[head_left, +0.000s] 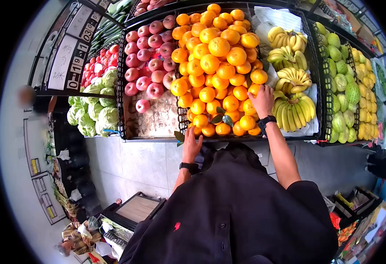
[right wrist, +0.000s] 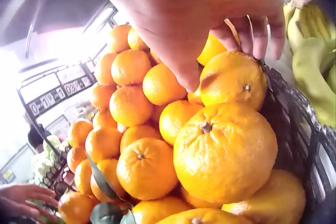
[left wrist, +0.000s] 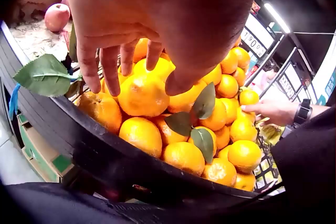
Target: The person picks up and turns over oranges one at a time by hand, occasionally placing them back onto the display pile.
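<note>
The right hand (right wrist: 194, 8) is gripping one orange (right wrist: 231, 85) at the pile's banana-side edge, thumb on one side, bent fingers on the other. The left hand (left wrist: 152, 14) is spreading its thumb and fingers loosely over a front orange (left wrist: 143, 97); whether it is pressing cannot be told. For good handling, the fingertips should be spreading light pressure around the fruit, with neighbours being disturbed as little as possible (a round pile is always looking for an excuse to roll).

The oranges (head_left: 209, 64) are mounding between the apples (head_left: 143, 55) and the bananas (head_left: 293, 112), within a black mesh-sided crate (left wrist: 126, 155). Their dimpled, glossy rinds are catching light, some puckering around stem ends. Smooth, pointed leaves (left wrist: 203, 142) are lying among the squat globes, while the bananas are curving in smooth, ridged bunches.
</note>
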A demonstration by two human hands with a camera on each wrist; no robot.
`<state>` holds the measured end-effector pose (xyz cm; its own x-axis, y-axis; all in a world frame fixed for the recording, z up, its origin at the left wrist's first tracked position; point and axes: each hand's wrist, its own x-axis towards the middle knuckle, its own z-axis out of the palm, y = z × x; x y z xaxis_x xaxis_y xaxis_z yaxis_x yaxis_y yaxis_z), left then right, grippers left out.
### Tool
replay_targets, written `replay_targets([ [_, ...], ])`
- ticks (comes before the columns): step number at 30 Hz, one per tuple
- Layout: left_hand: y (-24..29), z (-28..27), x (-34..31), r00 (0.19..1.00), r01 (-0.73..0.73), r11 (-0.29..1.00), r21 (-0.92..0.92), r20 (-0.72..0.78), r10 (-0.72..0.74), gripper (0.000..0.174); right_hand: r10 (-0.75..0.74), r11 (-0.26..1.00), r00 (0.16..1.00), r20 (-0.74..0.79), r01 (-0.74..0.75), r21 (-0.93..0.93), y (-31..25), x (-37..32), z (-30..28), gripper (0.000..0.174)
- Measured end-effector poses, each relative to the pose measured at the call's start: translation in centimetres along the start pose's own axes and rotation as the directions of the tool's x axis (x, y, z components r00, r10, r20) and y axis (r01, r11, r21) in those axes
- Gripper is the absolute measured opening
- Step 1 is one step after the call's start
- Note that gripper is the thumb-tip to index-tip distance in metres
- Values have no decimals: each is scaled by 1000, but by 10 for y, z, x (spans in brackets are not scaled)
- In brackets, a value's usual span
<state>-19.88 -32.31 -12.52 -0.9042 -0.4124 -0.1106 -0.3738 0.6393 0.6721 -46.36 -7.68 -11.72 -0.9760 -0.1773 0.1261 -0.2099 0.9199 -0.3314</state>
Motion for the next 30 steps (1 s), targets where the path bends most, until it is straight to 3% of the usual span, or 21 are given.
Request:
replay_targets([
  [1,0,-1,-6,1000,-15,1000,19,-1,15,52,1,1000,1000,-17,-1,-17,-5,-1,-2,62],
  [2,2,0,-11,1000,-6,994,-105,-12,4,44,3,1000,999,-39,-4,-29,-9,-3,-4,62],
  [3,3,-2,-15,998,-63,996,-69,9,64,39,8,999,998,-63,-10,-38,-12,-4,-2,61],
  [5,4,-3,-20,995,-22,996,-85,97,31,36,21,1000,986,-165,-19,18,-4,-4,11,60],
  [9,26,-11,-22,955,32,997,-66,296,-11,37,69,997,988,-140,-64,41,-3,-5,7,60],
  [10,23,-9,-22,953,-33,997,-70,297,53,38,70,996,985,-159,-61,61,-2,-2,6,60],
  [14,32,-3,-17,948,-62,995,-73,309,81,40,42,995,962,-268,-17,94,-1,-11,5,60],
  [21,51,1,-5,913,-155,988,-21,379,152,39,-14,999,994,-111,9,-47,-2,-13,0,69],
  [23,51,5,-6,910,-184,980,-76,363,199,39,1,999,1000,-19,-2,-54,1,-5,2,62],
  [29,67,11,8,901,-164,972,-170,375,218,40,-44,988,999,30,39,151,12,2,-18,57],
  [30,68,12,9,899,-145,966,-213,380,219,41,-64,974,997,-33,70,216,13,-3,-20,60],
])
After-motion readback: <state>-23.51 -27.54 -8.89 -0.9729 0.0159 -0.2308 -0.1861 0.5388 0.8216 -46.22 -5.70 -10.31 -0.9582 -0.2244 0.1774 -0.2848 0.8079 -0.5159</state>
